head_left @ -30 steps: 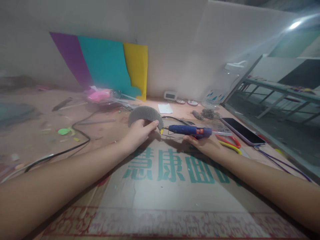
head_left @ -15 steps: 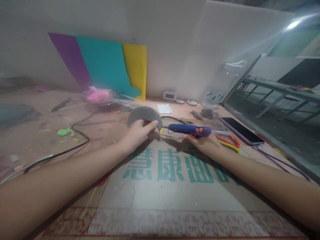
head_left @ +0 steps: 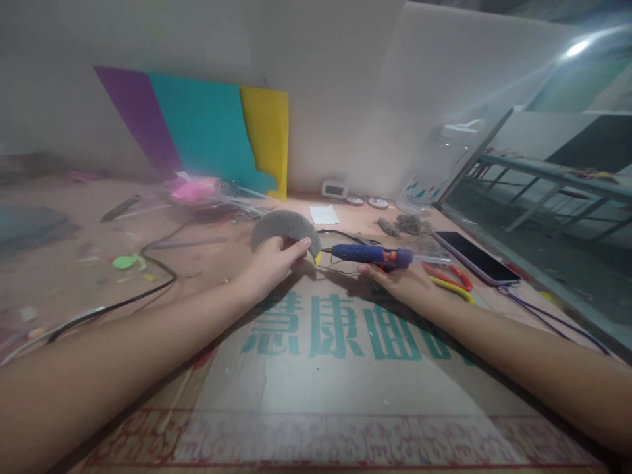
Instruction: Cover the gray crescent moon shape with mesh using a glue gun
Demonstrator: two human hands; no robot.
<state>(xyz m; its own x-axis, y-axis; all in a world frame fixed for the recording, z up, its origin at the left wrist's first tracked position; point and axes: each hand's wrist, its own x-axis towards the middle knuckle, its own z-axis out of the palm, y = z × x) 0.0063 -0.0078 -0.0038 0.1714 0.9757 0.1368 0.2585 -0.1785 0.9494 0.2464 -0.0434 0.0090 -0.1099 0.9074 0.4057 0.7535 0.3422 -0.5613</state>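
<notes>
My left hand [head_left: 284,259] is closed on a grey, ribbed, curved piece [head_left: 279,227], thumb on its near face; I cannot make out what it is. A small yellow bit [head_left: 318,258] shows at its right end. In my right hand [head_left: 388,275] is a blue glue gun [head_left: 359,253], lying level with its nozzle pointing left at the yellow bit. Whether the nozzle touches it is too small to tell. A clear glue stick [head_left: 434,260] juts from the gun's rear. The handle and most right fingers are hidden.
Under my hands lies a printed board [head_left: 316,388]. To the right are red and yellow plier handles [head_left: 457,280] and a phone [head_left: 476,257]. Behind stand a clear bottle [head_left: 419,184], a white clock [head_left: 334,189] and coloured sheets [head_left: 207,131]. A black cord [head_left: 162,266] crosses the left.
The glue gun has shifted very slightly left, and more of the clear stick shows behind it. My left hand and the grey piece stay almost still.
</notes>
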